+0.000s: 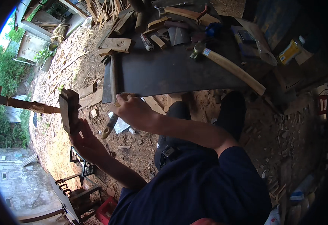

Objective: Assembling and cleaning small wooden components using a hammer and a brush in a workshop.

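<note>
My left hand (87, 144) is raised at the left, its fingers closed on the lower end of a dark, stepped wooden block (69, 111). Behind the block's upper part ends a rough wooden pole (25, 104); whether they touch cannot be seen. My right hand (134, 112) is closed around a slim tool like a paintbrush (109, 126), by the near left corner of the dark tabletop (152, 73). Its handle, with a hole in the end, points down and left; the other end is partly hidden by my fingers. A round wooden stick (113, 75) lies along the table's left edge.
On the table lie a hammer (233, 69) with a pale handle, a utility knife (147, 42) and several wood offcuts (115, 44). A yellow container (289, 51) stands at the right. Wood scraps litter the ground (139, 150). A black crate (83, 162) is below my left arm.
</note>
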Demonstrator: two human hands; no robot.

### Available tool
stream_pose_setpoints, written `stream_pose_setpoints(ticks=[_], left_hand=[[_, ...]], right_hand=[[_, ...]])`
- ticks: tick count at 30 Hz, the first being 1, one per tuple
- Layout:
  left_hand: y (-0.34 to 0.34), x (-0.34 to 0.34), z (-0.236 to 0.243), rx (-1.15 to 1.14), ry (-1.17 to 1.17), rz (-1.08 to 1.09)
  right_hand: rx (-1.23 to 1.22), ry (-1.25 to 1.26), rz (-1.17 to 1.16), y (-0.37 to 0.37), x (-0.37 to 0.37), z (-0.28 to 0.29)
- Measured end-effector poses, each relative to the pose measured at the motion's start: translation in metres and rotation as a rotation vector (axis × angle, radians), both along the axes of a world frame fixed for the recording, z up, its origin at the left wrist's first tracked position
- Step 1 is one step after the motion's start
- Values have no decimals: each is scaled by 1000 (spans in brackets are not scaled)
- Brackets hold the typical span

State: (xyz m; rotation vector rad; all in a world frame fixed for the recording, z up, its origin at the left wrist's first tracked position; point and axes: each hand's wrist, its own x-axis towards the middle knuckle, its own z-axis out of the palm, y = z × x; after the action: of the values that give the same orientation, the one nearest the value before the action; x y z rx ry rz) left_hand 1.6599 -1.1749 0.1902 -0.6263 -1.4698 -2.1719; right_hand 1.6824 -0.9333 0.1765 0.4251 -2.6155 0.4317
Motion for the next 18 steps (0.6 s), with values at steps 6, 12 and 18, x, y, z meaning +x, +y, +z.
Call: stream_pose_setpoints(ticks=[6, 12, 18], left_hand=[[-40, 6, -6, -209, 54, 51], [-29, 3, -5, -118, 55, -29], [-44, 15, 23, 1, 21, 179]], right_hand=[[-287, 71, -257, 117, 31, 25], [295, -104, -208, 20, 38, 13], [-465, 71, 70, 62, 10, -6]])
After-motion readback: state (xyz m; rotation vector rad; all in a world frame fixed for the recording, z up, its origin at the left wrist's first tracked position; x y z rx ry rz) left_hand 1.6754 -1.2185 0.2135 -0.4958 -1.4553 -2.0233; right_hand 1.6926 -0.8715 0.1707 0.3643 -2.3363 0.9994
